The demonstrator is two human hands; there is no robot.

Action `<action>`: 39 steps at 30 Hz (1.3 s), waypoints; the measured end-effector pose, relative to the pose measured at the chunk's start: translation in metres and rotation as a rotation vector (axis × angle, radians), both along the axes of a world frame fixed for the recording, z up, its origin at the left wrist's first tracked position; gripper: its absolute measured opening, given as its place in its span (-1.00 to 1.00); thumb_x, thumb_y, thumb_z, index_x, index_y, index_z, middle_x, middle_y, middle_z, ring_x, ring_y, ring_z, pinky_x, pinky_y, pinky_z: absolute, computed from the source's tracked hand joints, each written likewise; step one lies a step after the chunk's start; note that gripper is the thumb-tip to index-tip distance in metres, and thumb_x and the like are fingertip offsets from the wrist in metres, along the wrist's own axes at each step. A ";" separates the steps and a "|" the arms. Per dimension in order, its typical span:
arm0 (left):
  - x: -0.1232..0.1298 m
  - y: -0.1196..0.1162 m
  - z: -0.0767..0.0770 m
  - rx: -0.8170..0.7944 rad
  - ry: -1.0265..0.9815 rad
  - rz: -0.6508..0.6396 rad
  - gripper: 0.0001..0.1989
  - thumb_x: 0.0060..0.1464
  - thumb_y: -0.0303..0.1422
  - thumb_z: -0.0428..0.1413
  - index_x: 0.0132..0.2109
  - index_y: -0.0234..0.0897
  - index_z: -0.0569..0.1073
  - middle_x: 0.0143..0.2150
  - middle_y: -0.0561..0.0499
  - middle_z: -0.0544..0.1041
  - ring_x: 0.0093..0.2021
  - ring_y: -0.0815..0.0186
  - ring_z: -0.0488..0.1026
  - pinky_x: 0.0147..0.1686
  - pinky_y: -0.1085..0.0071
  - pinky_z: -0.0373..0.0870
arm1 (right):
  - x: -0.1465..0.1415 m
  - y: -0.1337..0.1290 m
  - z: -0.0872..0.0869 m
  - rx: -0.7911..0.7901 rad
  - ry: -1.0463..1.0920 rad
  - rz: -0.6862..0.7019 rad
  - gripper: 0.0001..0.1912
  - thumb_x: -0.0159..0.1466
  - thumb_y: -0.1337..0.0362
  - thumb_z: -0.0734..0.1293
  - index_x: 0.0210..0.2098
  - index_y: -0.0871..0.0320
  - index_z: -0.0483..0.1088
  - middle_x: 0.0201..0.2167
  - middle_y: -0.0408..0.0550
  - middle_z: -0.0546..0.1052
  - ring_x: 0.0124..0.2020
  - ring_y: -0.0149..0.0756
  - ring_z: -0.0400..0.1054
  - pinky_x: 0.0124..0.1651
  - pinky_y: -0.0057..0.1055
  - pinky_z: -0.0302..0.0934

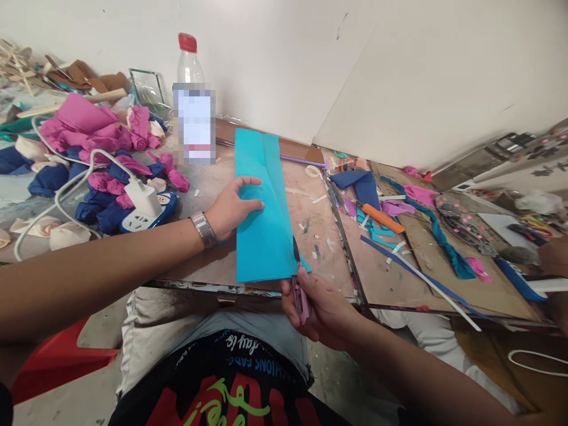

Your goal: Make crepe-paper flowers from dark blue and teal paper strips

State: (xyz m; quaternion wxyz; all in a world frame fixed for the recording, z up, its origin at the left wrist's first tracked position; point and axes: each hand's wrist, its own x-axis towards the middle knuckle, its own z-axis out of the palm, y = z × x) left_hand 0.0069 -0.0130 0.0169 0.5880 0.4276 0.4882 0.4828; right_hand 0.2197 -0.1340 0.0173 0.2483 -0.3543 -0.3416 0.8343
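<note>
A long folded turquoise sheet [260,236], paper or thin cloth, stands out over the near part of the table. My left hand [231,207] grips its left edge, thumb and index finger on the front face and the other fingers hidden behind. At the sheet's lower right corner, my right hand [315,302] is closed around pink-handled scissors [300,299]. The dark scissor blades point away from me along the sheet's right edge, and a small turquoise strip sticks out beside them.
Left lie crumpled pink and blue pieces [89,136], a power strip [171,207] and a white charger [142,198]. A blurred phone [195,124] leans against a red-capped bottle [187,44]. Right are an orange cutter [382,219], scraps and a co-worker's hand [552,260].
</note>
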 end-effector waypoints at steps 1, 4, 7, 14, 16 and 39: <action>0.000 0.000 0.000 0.002 -0.004 -0.001 -0.40 -0.10 -0.45 0.28 0.14 -0.16 0.41 -0.30 0.05 0.51 -0.42 0.33 0.47 -0.45 0.42 0.44 | 0.000 0.000 0.000 0.003 -0.014 -0.011 -0.44 0.31 -0.27 0.33 -0.27 0.16 0.34 -0.64 -0.22 0.49 -0.81 -0.56 0.08 -0.76 -0.62 -0.11; 0.001 -0.001 0.001 -0.004 -0.019 -0.003 -0.40 -0.11 -0.45 0.29 0.13 -0.17 0.41 -0.30 0.05 0.51 -0.42 0.32 0.47 -0.44 0.42 0.44 | 0.001 0.001 0.001 0.004 -0.055 -0.025 -0.43 0.32 -0.28 0.31 -0.31 0.15 0.31 -0.68 -0.24 0.44 -0.81 -0.56 0.04 -0.74 -0.61 -0.15; 0.001 -0.001 0.002 -0.005 -0.019 -0.004 -0.40 -0.12 -0.45 0.29 0.12 -0.18 0.42 -0.29 0.04 0.51 -0.42 0.33 0.47 -0.45 0.42 0.44 | 0.002 0.001 0.003 0.000 -0.077 -0.015 -0.43 0.33 -0.27 0.30 -0.33 0.15 0.30 -0.70 -0.24 0.42 -0.81 -0.57 0.01 -0.73 -0.59 -0.18; 0.000 -0.001 0.002 -0.004 -0.005 0.003 -0.40 -0.13 -0.46 0.29 0.12 -0.19 0.42 -0.30 0.04 0.50 -0.42 0.31 0.46 -0.48 0.43 0.40 | 0.000 0.001 0.004 -0.020 -0.087 -0.037 -0.42 0.28 -0.31 0.33 -0.34 0.13 0.29 -0.73 -0.25 0.39 -0.77 -0.54 0.01 -0.69 -0.58 -0.15; 0.001 -0.001 0.001 -0.001 0.001 0.006 -0.40 -0.13 -0.46 0.29 0.12 -0.19 0.42 -0.31 0.05 0.49 -0.42 0.31 0.46 -0.48 0.43 0.39 | 0.000 0.002 0.004 -0.034 -0.103 -0.050 -0.40 0.25 -0.32 0.35 -0.36 0.13 0.30 -0.74 -0.25 0.38 -0.76 -0.53 0.02 -0.68 -0.58 -0.15; 0.000 0.000 0.000 -0.014 0.002 0.006 -0.43 -0.09 -0.47 0.29 0.12 -0.18 0.42 -0.35 0.07 0.47 -0.46 0.33 0.44 -0.52 0.45 0.38 | -0.003 0.002 0.002 -0.046 -0.115 -0.095 -0.40 0.21 -0.31 0.39 -0.40 0.13 0.29 -0.76 -0.27 0.37 -0.81 -0.55 -0.02 -0.72 -0.59 -0.17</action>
